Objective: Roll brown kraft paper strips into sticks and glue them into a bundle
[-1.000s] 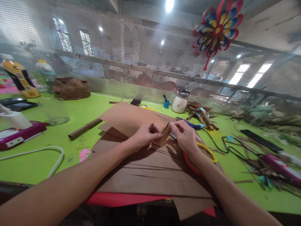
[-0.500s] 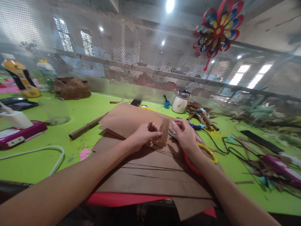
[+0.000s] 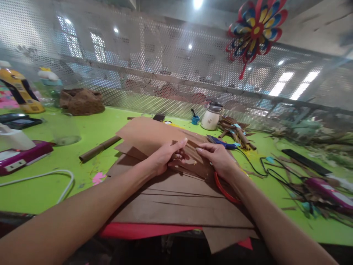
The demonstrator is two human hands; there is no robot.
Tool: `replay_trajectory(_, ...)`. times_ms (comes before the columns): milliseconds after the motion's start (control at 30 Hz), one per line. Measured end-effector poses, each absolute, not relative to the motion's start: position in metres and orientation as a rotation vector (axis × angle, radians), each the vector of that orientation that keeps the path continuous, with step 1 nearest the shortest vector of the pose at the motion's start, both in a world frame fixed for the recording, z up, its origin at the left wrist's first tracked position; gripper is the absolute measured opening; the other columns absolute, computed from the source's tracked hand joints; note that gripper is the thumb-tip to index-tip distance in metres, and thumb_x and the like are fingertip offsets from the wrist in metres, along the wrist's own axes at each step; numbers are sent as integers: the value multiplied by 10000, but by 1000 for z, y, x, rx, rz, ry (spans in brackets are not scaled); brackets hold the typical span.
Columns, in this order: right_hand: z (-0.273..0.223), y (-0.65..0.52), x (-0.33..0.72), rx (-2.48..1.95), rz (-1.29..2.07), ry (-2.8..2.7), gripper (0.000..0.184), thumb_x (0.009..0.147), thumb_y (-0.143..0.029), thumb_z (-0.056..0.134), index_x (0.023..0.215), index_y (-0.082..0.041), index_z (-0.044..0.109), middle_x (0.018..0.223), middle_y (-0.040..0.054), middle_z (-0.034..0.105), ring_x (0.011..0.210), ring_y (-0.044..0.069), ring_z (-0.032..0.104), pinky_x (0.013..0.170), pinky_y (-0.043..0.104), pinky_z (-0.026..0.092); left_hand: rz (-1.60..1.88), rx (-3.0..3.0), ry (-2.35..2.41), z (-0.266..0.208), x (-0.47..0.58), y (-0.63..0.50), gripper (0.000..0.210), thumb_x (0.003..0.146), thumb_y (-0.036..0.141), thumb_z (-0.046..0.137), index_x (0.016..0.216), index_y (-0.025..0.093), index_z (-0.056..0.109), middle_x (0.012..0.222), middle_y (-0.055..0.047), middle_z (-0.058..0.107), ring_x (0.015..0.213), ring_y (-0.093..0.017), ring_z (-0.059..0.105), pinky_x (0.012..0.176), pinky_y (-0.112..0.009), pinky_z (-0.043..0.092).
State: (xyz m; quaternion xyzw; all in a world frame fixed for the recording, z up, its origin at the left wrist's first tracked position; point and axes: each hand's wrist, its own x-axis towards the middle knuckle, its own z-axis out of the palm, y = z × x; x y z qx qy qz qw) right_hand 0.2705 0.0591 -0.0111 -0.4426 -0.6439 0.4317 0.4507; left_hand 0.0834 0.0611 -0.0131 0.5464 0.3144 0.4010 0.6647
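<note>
My right hand [image 3: 219, 158] is closed, pinching a brown paper strip [image 3: 192, 144] between thumb and fingertips, its free end toward my left hand. Thumb raised and fingers curled, my left hand [image 3: 168, 156] grips a small brown paper piece [image 3: 173, 144], mostly hidden by the fingers. Both hands hover over a stack of brown paper sheets [image 3: 176, 209] with long cuts across it. Under my right wrist lie scissors [image 3: 224, 192]; the red handle shows, and the rest is largely covered. Beyond the right hand lies a blue-handled tool [image 3: 224, 144] with a black cord.
A brown paper roll [image 3: 99, 148] lies left on the green table, near a clear plastic cup [image 3: 66, 129] and a purple power strip [image 3: 24, 156]. At the back stand a white jar [image 3: 211, 118] and blue pot [image 3: 195, 120]. Brown scraps [image 3: 237, 132] and cords clutter the right.
The strip that stood upright in my left fingers is now tilted and in my right hand's pinch. My left thumb has lifted off it. The view has shifted slightly.
</note>
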Motion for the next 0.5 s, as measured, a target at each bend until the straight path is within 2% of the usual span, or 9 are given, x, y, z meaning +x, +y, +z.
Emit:
replay_trajectory(133, -10, 61, 276, -1067, 1042, -1722, 241, 641, -344, 663, 764, -138, 679, 692, -1, 637, 606, 112, 533, 597, 237, 410, 747, 1276, 751, -15, 82, 62, 289, 680, 361, 636, 781, 93, 595, 698, -78, 620, 514, -75, 522, 359, -136, 265)
replay_trajectory(300, -13, 62, 277, -1075, 1122, -1604, 268, 605, -364, 700, 728, -133, 642, 555, -22, 574, 484, 83, 487, 476, 207, 367, 599, 1389, 744, -14, 82, 57, 258, 637, 291, 676, 793, 93, 617, 689, -84, 640, 477, -69, 494, 370, -147, 277)
replay_trajectory(367, -12, 61, 276, -1030, 1172, -1525, 302, 592, -344, 717, 801, -145, 630, 608, -13, 599, 516, 92, 525, 497, 208, 396, 588, 1390, 742, -13, 83, 55, 261, 636, 275, 679, 814, 93, 619, 682, -80, 636, 475, -66, 486, 382, -149, 294)
replay_trajectory(500, -9, 60, 272, -875, 1282, -1364, 432, 614, -326, 707, 1001, -192, 569, 815, 16, 637, 681, 128, 598, 635, 261, 468, 733, 1333, 712, -13, 85, 56, 274, 661, 264, 662, 879, 103, 620, 660, -51, 616, 486, -58, 480, 439, -161, 364)
